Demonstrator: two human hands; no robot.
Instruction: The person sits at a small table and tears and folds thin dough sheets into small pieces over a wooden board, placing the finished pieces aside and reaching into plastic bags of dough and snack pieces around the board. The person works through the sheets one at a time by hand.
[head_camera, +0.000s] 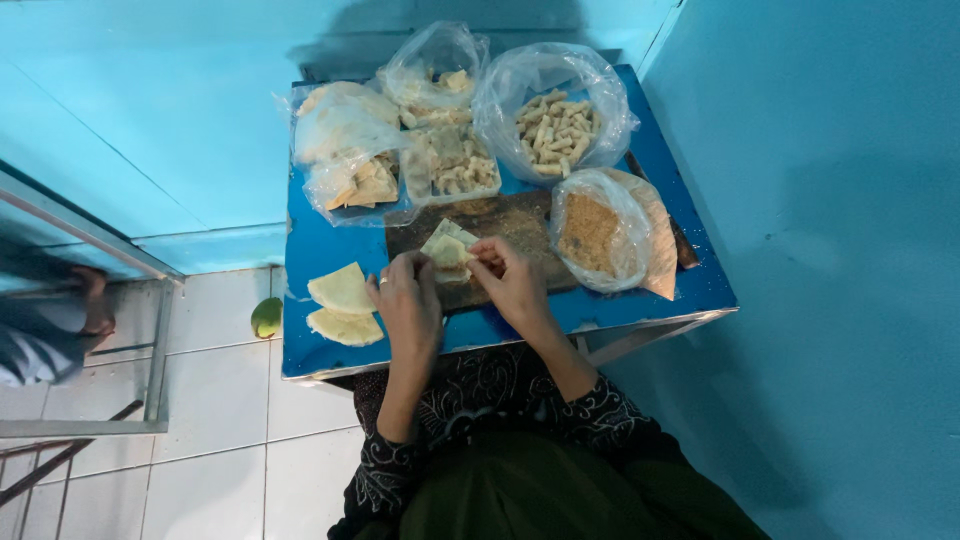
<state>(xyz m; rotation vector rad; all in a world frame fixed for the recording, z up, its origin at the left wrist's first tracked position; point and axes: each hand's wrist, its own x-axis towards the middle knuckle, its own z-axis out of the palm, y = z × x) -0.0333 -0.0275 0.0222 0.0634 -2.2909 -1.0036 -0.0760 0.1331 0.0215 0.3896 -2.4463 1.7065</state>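
Pastry wrapper, pale and folded, sits between both hands above a dark wooden board on the blue worktop. Left hand, a ring on one finger, pinches its near edge in a closed grip; right hand clasps the other side with its fingertips. Two folded wrappers lie left of the board. Behind it stand a clear tray and plastic bags of filled rolls, crumbs and wrappers. A green fruit lies on the tiled floor.

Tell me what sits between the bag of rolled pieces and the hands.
In the head view, only the dark wooden board lies between the bag of rolled pieces and the hands, left and right.
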